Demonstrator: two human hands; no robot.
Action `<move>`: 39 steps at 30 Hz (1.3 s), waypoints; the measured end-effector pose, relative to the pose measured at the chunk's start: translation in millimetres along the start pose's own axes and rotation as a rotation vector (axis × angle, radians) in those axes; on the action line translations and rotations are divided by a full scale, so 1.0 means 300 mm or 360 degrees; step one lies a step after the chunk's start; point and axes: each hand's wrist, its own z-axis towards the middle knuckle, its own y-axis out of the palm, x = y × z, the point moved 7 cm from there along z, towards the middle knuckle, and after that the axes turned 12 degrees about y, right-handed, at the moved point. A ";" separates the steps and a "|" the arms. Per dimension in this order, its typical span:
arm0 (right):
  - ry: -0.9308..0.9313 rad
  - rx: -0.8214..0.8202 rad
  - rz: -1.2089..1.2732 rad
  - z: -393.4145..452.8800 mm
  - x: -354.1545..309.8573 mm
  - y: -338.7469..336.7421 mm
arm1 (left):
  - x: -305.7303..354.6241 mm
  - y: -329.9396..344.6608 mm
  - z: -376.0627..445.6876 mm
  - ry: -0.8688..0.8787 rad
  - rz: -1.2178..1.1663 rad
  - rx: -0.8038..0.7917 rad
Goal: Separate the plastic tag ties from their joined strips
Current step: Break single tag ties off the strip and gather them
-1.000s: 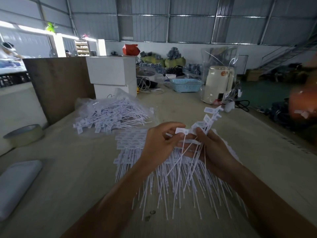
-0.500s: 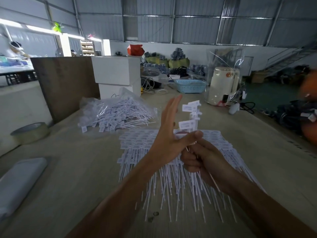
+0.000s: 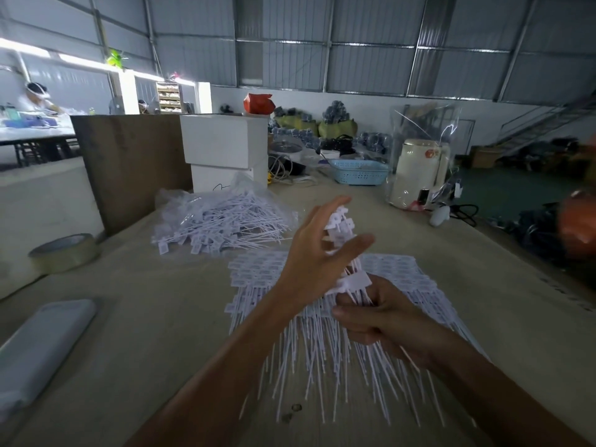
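Right hand low centre, fingers curled tight round a bunch of white tag ties, gripping the stems; the tag heads stick up above the fist. Left hand just above and left of it, fingers straight and spread, thumb out to the right, palm side against the upright tag heads; it grips nothing. Both hands raised off the table, touching or nearly so at the bunch.

Directly under the hands: stack of joined strips flat on the table, tag heads in rows at the far side, thin tails fanning toward the viewer. Forearms cover the middle of that stack.

Farther back left: loose tie pile partly on clear plastic bag. Behind it white boxes, stacked, and a brown board standing upright. Tape roll at left edge, pale flat pouch nearer left. Far right: blue basket, cream kettle inside a clear bag. Background blurred; a person sits at a far table, top left.
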 end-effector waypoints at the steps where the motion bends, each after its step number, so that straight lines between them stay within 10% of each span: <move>1: 0.0033 0.0111 0.0003 0.006 0.000 -0.020 | 0.006 -0.011 0.004 0.0024 0.0057 0.0049; 5: 0.0149 0.0455 0.0045 0.027 -0.034 -0.095 | 0.035 -0.009 0.015 0.0182 0.0272 -0.0064; 18: 0.0089 0.0386 -0.0399 0.122 -0.103 0.052 | 0.106 -0.082 -0.047 0.0610 0.0372 0.0021; 30: -0.0044 0.0341 -0.0034 0.136 -0.136 0.054 | -0.033 -0.162 0.042 0.0073 -0.0030 0.0173; 39: 0.0015 0.0725 -0.1037 0.154 -0.092 -0.011 | -0.140 -0.205 0.020 -0.0054 -0.0012 0.0339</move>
